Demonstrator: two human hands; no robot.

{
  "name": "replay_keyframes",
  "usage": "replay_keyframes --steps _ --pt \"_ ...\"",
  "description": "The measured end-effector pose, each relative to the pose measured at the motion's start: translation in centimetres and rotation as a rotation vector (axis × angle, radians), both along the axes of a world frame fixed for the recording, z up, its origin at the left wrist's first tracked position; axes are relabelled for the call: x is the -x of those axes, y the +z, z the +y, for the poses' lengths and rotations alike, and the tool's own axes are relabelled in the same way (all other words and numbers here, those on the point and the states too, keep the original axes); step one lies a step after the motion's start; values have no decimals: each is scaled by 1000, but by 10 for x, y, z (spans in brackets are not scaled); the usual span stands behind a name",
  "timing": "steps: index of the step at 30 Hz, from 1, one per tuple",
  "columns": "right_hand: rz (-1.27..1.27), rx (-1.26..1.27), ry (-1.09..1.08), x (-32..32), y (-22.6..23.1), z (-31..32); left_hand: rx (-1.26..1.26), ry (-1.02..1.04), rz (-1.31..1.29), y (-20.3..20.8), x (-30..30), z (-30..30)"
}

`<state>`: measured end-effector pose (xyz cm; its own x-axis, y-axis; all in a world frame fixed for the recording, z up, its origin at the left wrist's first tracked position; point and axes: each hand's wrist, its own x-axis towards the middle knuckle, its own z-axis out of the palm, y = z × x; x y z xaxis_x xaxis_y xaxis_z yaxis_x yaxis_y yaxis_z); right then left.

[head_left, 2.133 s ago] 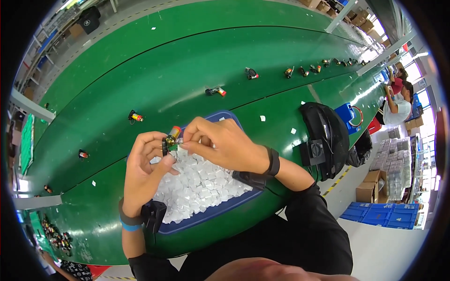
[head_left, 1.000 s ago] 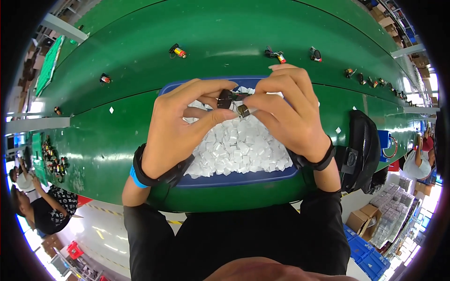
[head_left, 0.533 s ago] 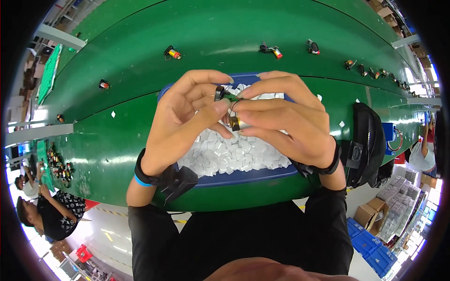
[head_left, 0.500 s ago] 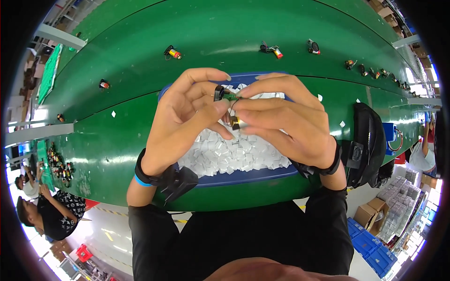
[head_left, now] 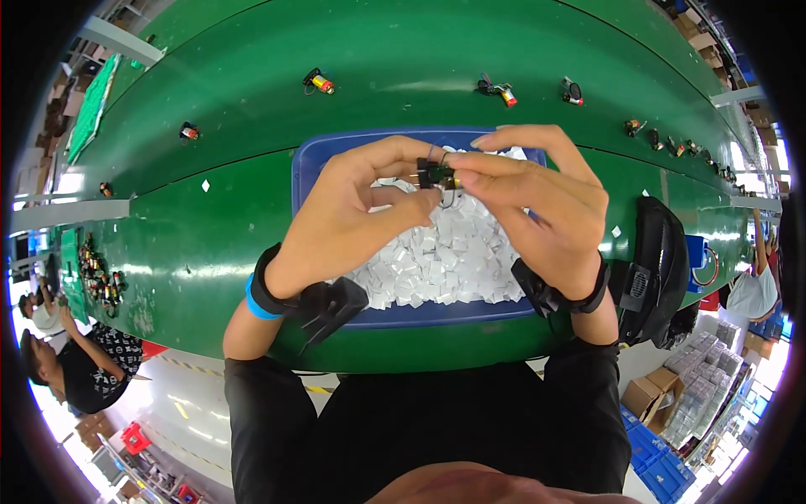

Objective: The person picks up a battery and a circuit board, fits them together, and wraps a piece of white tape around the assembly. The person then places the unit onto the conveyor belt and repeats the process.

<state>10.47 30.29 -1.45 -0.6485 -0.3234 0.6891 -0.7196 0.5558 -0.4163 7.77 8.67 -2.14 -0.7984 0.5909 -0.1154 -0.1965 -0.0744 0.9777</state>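
Observation:
Both my hands meet over a blue bin (head_left: pixel 304 172) heaped with small white paper-like pieces (head_left: pixel 428 273). Between them is a small wired electronic assembly (head_left: pixel 434 175), with a black part, a bit of green board, thin wires and a yellow bit showing. My left hand (head_left: pixel 357 197) pinches its black part from the left, thumb below and fingers above. From the right, my right hand (head_left: pixel 541 189) grips the other end between thumb and fingertips, one finger raised away. Those fingers hide much of the assembly.
Similar wired units with red-yellow cylinders (head_left: pixel 321 82) lie spaced along the green surface (head_left: pixel 403 50) beyond the bin. A black bag (head_left: pixel 655 260) sits at right, by a blue box (head_left: pixel 697 256). More units (head_left: pixel 101 277) are piled at left, near a seated person (head_left: pixel 80 361).
The assembly has been turned between my fingers, and its yellow cylinder is now mostly covered. My hands have shifted slightly right, with the left fingers closing in. The whole view has moved slightly.

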Motion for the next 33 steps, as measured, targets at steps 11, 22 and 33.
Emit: replay_keyframes --steps 11,22,33 --pt "88 80 -36 3 4 0 -63 119 154 -2 -1 4" --pt "-570 542 99 -14 -4 -7 -79 226 671 -13 1 6" --pt "-835 639 171 -15 -4 -7 170 279 1022 -6 -2 9"
